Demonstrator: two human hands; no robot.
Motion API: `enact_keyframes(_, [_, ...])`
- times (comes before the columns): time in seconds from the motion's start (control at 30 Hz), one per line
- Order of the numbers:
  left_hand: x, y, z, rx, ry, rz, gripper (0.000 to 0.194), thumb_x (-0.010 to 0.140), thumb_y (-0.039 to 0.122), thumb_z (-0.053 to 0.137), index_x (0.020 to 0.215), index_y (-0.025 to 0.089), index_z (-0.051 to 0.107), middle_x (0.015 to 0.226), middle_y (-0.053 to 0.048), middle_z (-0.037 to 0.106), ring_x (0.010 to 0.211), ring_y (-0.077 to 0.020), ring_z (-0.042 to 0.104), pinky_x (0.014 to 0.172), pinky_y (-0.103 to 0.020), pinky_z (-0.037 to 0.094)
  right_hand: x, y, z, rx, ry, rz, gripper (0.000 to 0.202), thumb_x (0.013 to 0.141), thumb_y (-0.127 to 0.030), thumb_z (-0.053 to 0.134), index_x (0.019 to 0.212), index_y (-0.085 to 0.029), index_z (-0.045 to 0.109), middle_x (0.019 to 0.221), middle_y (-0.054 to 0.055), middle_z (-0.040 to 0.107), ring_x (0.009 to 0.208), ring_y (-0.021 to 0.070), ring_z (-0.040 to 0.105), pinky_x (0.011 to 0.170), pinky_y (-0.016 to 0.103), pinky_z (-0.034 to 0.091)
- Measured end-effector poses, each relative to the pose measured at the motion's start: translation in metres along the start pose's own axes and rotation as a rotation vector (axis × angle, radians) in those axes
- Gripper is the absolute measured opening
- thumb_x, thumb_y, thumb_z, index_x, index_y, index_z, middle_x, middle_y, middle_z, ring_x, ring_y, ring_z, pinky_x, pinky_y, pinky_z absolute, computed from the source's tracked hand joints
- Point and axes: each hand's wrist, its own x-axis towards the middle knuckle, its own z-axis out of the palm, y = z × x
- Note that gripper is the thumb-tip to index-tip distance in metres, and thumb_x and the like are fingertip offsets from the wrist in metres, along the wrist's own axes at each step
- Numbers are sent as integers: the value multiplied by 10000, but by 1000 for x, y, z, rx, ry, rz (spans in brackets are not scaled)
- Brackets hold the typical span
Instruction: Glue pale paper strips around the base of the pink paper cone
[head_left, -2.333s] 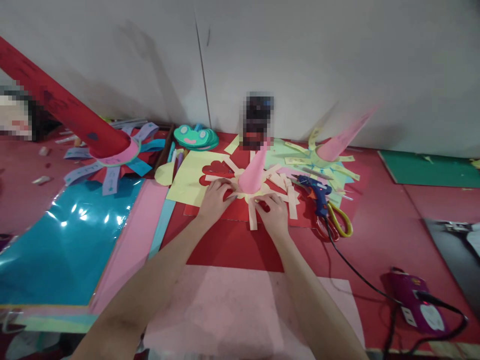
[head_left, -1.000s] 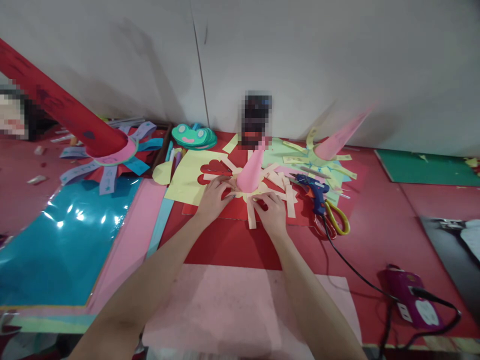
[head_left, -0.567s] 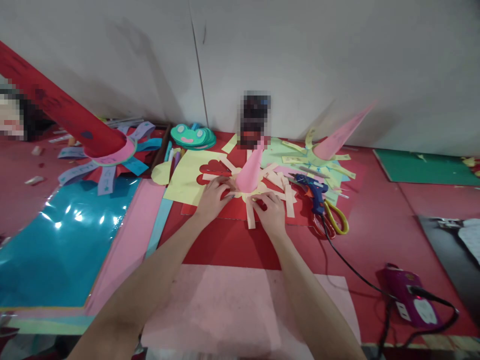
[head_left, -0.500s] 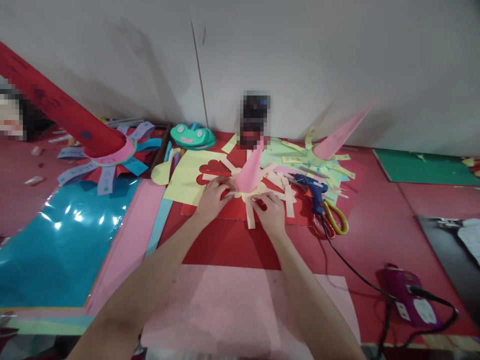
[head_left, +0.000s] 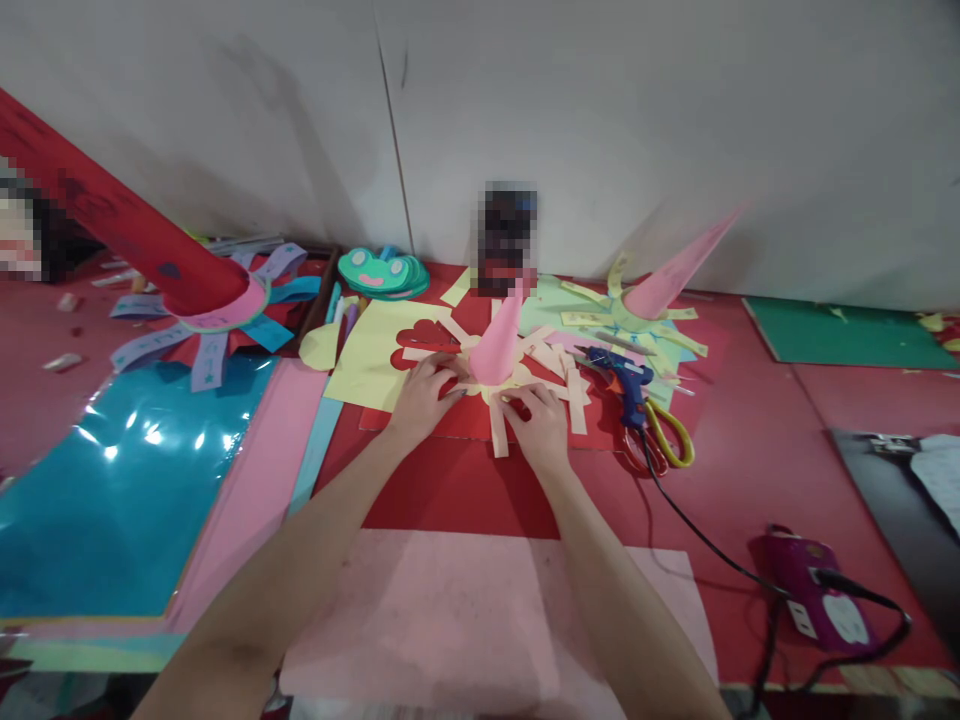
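Note:
A pink paper cone stands upright on a pale yellow paper base, with peach paper strips spreading outward from it. To the cone's left, my left hand has its fingers curled and pressed together on a strip at the base. My right hand, in front and to the right, is closed with thumb and forefinger at the strip pointing toward me. What lies under the left fingertips is partly hidden. Loose peach strips lie right of the cone, on red paper.
A blue glue gun lies on yellow-handled scissors, its cord running to a purple power strip. Another pink cone stands behind. At left are a red tube, a blue plastic-covered sheet and green frog cutouts.
Both hands keep almost the same places by the cone. The whole view has shifted very slightly; nothing is visibly taken up or let go.

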Motion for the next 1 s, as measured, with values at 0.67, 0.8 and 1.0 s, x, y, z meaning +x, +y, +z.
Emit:
enact_keyframes(0.67, [-20, 37, 12, 187, -137, 80, 370, 846, 429, 599, 1135, 201, 570, 1135, -77, 575, 1017, -267, 528, 881, -416, 415, -1, -1, 3, -103, -2, -64, 257, 889, -335, 507, 1045, -240, 689, 903, 75, 595, 844, 213, 532, 773, 360, 432])
enact_keyframes(0.8, [-19, 35, 12, 179, -127, 71, 374, 830, 449, 613, 1101, 194, 576, 1110, -69, 587, 1001, -267, 521, 871, -415, 413, -1, -2, 4, -99, 4, -48, 235, 876, -329, 529, 1017, -245, 698, 904, 74, 594, 852, 215, 534, 769, 356, 435])
enact_keyframes(1.0, [-18, 35, 13, 178, -127, 64, 393, 808, 467, 638, 1088, 199, 573, 1100, -57, 595, 986, -259, 523, 851, -397, 414, -1, -2, 3, -37, 23, -29, 194, 863, -307, 553, 982, -244, 693, 875, 57, 600, 851, 209, 546, 797, 354, 442])
